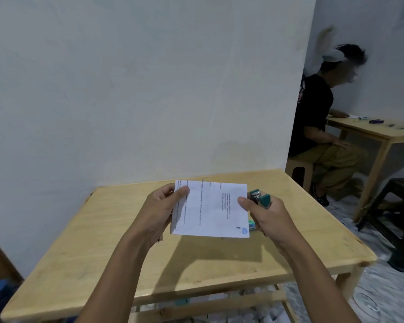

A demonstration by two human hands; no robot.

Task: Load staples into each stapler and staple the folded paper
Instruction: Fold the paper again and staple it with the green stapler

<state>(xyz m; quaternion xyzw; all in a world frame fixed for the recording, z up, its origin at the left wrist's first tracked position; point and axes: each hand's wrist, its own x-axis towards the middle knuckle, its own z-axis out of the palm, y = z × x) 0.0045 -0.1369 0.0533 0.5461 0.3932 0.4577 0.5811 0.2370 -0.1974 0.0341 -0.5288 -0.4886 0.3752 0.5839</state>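
Note:
A folded white printed paper (211, 209) is held up above the wooden table (103, 241). My left hand (163, 206) pinches its left edge, thumb on top. My right hand (268, 217) holds a small teal stapler (260, 198) against the paper's right edge, with the thumb pressing on the sheet. The stapler's metal mouth shows beside the upper right edge of the paper. A small teal object (252, 224), partly hidden, peeks out below the paper beside my right hand; I cannot tell what it is.
A white wall rises right behind the table. At the right a seated person (320, 122) faces a second wooden table (380, 134) with small items on it. A dark stool (401, 217) stands beside my table's right edge.

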